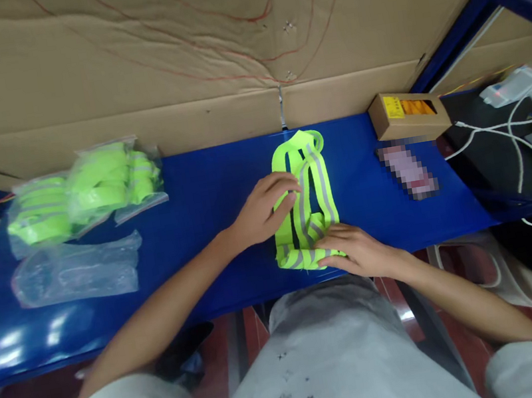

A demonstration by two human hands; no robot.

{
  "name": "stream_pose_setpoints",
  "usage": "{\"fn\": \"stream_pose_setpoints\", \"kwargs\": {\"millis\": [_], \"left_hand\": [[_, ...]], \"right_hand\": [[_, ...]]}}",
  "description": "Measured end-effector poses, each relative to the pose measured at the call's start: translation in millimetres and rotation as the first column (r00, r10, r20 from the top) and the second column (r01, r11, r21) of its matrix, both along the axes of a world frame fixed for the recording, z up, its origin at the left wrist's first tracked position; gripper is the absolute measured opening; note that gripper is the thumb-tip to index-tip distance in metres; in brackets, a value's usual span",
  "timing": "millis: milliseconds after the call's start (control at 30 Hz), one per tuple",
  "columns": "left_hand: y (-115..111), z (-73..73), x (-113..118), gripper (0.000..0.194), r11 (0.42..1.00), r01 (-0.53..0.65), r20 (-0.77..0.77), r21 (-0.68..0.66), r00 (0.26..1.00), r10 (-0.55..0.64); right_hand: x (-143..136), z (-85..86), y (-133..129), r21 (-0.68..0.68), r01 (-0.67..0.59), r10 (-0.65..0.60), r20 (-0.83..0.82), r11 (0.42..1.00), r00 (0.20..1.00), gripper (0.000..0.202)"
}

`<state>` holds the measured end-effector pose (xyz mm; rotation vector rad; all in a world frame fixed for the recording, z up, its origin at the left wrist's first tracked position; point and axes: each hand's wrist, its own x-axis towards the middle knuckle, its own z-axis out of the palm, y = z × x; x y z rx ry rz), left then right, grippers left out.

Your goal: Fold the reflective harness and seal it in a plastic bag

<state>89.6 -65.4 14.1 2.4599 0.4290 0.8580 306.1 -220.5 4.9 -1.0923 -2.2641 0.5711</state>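
Note:
A neon yellow-green reflective strap vest (302, 206) with grey stripes lies in long, folded bands in front of me. My left hand (267, 207) rests over its left side, fingers stretched out and thumb apart. At the near right corner, my right hand (355, 250) has its fingers and thumb around the folded lower end of the bands. The underside of the vest and the fingertips' exact contact are partly hidden.
Clear bags of similar neon vests (96, 182) lie at the left on the blue table (204, 188). A flat clear plastic bag (78, 272) is nearer. An open cardboard box (407, 119), a blurred-out phone-like object (408, 171) and white cables (514, 139) are at the right.

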Motion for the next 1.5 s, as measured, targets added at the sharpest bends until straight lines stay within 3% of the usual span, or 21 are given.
{"fn": "stream_pose_setpoints", "kwargs": {"millis": [100, 167, 233, 367, 500, 600, 700, 767, 900, 1067, 1267, 1367, 1500], "left_hand": [[-42, 7.8, -49, 0.035, 0.993, 0.06, -0.127, -0.097, 0.989, -0.072], [-76, 1.7, -69, 0.041, 0.994, -0.082, -0.182, -0.07, 0.981, 0.068], [-109, -12.0, -77, 0.048, 0.976, -0.207, -0.241, -0.061, 0.952, 0.187], [-151, -41.2, -70, 0.047, 0.962, -0.272, -0.227, -0.024, 0.939, 0.26], [-159, -48.1, -65, 0.045, 0.958, -0.285, -0.217, 0.012, 0.935, 0.281], [-159, -45.3, -68, 0.042, 0.961, -0.276, -0.246, 0.01, 0.931, 0.27], [-163, -47.1, -69, 0.032, 0.959, -0.25, -0.256, 0.134, 0.926, 0.277], [-169, -51.4, -68, 0.028, 0.945, -0.256, -0.236, 0.202, 0.924, 0.301], [-182, -58.9, -62, 0.025, 0.916, -0.35, -0.191, 0.197, 0.902, 0.386], [-187, -56.8, -52, 0.026, 0.887, -0.412, -0.167, 0.208, 0.878, 0.448], [-189, -53.9, -39, 0.027, 0.856, -0.467, -0.127, 0.223, 0.857, 0.5], [-192, -55.9, -34, 0.027, 0.841, -0.491, -0.111, 0.229, 0.845, 0.523], [-195, -57.0, -32, 0.026, 0.826, -0.508, -0.104, 0.246, 0.833, 0.544]], "right_hand": [[-2, -1.2, -5, 0.148, 0.005, -0.021, 0.104, 0.989, 0.994, 0.031], [-3, -5.6, -11, 0.272, -0.011, -0.047, 0.206, 0.962, 0.977, 0.028], [-6, -14.3, -20, 0.396, -0.039, -0.083, 0.286, 0.917, 0.955, 0.026], [-14, -38.4, -46, 0.504, -0.001, -0.162, 0.28, 0.864, 0.946, 0.036], [-15, -51.1, -68, 0.404, 0.045, -0.15, 0.233, 0.914, 0.961, 0.04], [-11, -48.5, -79, 0.306, 0.069, -0.139, 0.212, 0.95, 0.967, 0.038], [-9, -43.4, -87, 0.202, 0.126, -0.158, 0.154, 0.971, 0.975, 0.036], [-10, -41.4, -91, 0.179, 0.154, -0.172, 0.091, 0.972, 0.981, 0.042], [-14, -40.2, -102, 0.124, 0.197, -0.203, 0.039, 0.973, 0.978, 0.057], [-11, -40.8, -109, 0.016, 0.191, -0.191, -0.026, 0.981, 0.981, 0.074], [-17, -35.8, -111, 0.088, 0.177, -0.183, 0.061, 0.98, 0.981, 0.097], [-22, -32.6, -114, 0.059, 0.204, -0.209, 0.095, 0.977, 0.973, 0.099], [-18, -29.4, -115, -0.125, 0.229, -0.234, -0.032, 0.965, 0.972, 0.085]]}}
